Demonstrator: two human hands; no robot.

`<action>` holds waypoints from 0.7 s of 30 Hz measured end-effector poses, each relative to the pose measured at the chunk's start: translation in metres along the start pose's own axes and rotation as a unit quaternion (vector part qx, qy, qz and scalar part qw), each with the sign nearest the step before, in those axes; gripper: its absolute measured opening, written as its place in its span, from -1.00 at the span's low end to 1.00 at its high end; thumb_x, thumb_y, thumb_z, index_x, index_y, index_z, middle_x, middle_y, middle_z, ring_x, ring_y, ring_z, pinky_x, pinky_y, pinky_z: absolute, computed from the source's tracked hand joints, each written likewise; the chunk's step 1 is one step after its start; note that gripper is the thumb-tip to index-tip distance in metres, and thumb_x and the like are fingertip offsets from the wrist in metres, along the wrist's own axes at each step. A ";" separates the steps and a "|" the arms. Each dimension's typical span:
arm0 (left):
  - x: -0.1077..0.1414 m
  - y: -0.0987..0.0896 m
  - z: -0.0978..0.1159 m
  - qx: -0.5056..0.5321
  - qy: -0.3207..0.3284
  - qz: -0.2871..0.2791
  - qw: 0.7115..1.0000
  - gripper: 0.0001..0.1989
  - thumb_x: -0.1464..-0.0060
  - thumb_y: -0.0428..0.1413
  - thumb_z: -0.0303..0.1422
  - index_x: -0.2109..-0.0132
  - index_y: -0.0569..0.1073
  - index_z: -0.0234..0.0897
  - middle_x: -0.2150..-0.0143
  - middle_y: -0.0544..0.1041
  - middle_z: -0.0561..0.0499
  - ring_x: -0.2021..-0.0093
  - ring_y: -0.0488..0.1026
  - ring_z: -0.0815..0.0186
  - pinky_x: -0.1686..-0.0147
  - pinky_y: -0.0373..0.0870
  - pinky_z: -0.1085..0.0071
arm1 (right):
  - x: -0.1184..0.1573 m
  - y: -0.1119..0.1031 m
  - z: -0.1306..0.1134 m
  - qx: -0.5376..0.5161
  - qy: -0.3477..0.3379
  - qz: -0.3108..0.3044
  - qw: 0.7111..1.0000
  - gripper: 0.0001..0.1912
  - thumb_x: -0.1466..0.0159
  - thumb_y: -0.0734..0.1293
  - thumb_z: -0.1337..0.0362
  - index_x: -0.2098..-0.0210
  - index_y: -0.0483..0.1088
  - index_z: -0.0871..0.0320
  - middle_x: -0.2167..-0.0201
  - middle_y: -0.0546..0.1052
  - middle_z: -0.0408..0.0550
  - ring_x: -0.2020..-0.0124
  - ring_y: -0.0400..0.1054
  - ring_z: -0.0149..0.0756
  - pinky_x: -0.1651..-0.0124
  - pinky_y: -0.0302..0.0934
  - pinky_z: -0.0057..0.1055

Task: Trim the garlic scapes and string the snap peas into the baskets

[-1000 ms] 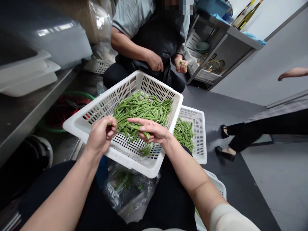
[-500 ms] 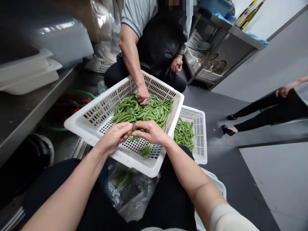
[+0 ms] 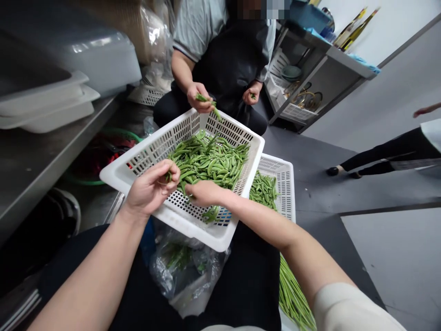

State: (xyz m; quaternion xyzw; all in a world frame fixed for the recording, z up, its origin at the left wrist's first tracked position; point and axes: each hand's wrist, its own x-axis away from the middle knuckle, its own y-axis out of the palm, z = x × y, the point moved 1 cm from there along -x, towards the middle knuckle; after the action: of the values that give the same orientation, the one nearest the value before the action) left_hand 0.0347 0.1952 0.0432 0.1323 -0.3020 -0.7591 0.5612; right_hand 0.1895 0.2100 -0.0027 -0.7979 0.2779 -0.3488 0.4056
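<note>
A white slotted basket (image 3: 214, 242) rests over my knees, tilted, with a heap of green pea pods (image 3: 217, 161) inside. Over its near left rim, my left hand (image 3: 151, 185) is curled around small green pod pieces. My right hand (image 3: 204, 193) reaches in at the near edge of the heap, fingers together and pointing down; whatever they grip is hidden. Across the basket, another person's hand (image 3: 200, 97) holds several pods above the far rim, and that person's other hand (image 3: 252, 94) holds a bit of green.
A second white basket (image 3: 287, 193) of pods stands to the right, long green stalks (image 3: 294, 294) below it. A clear plastic bag (image 3: 186, 271) hangs between my knees. Metal shelf (image 3: 51, 151) at left; another person's legs (image 3: 382, 154) at far right.
My hands have parted: the left moved left and up slightly, the right lowered to the pods. The other person's hand lifted pods from the basket. The legs at far right shifted.
</note>
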 end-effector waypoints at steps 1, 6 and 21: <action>0.000 -0.002 0.000 -0.005 -0.004 0.005 1.000 -0.89 0.22 0.22 -0.44 0.45 0.44 -0.33 0.58 0.34 0.10 0.67 0.12 0.57 0.72 -0.04 0.66 | -0.005 0.012 -0.003 0.086 -0.013 -0.039 0.995 -0.84 -0.18 0.20 0.45 0.25 0.37 0.27 0.42 0.50 0.06 0.33 0.40 -0.17 0.28 0.25 -0.28; -0.003 -0.009 -0.003 -0.046 -0.016 0.017 0.999 -0.92 0.30 0.15 -0.50 0.51 0.40 -0.34 0.58 0.36 0.07 0.66 0.13 0.56 0.72 -0.08 0.65 | -0.020 0.030 -0.001 0.164 -0.012 -0.082 0.983 -0.78 -0.22 0.14 0.49 0.36 0.41 0.34 0.33 0.53 0.28 0.22 0.44 -0.06 0.21 0.26 -0.20; 0.000 0.010 -0.026 -0.549 0.016 -0.074 0.832 -0.72 0.08 -0.09 -0.18 0.57 0.32 -0.25 0.60 0.30 0.12 0.50 0.24 0.36 0.44 0.14 0.45 | 0.026 -0.014 0.011 -0.745 0.131 0.120 0.642 -0.72 -0.14 0.33 0.26 0.51 0.09 0.16 0.78 0.19 -0.32 0.77 -0.16 -0.64 0.71 -0.37 -0.66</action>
State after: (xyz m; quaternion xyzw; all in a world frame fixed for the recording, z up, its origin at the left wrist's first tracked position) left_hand 0.0563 0.1854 0.0287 -0.1633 0.1843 -0.8368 0.4889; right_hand 0.2161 0.2031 0.0133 -0.7357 0.5878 -0.0727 -0.3285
